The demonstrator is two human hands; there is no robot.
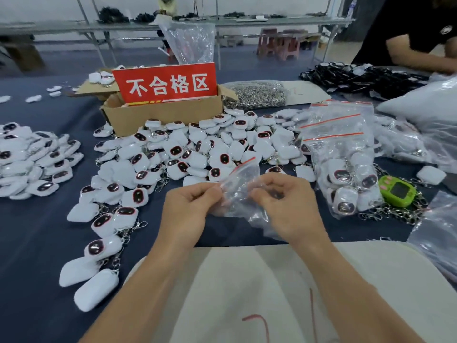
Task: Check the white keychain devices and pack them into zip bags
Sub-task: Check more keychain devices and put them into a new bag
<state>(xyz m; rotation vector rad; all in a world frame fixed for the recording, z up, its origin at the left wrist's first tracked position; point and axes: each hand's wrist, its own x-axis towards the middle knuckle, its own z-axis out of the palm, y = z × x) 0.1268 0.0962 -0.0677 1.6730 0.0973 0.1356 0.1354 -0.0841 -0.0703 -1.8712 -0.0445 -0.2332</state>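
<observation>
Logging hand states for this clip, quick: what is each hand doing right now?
Left hand: pinches the edge of a clear zip bag.
Right hand: fingers curled on the same zip bag, pinching it.

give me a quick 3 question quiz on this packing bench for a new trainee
1. True or false: the left hand and the right hand both pinch one clear zip bag.
2. Where does the red sign stand? A) in the open cardboard box B) on the floor C) inside a bag
3. Fill in: beside the filled bags, one device is not white but ____.
Key: 1 true; 2 A; 3 green.
</observation>
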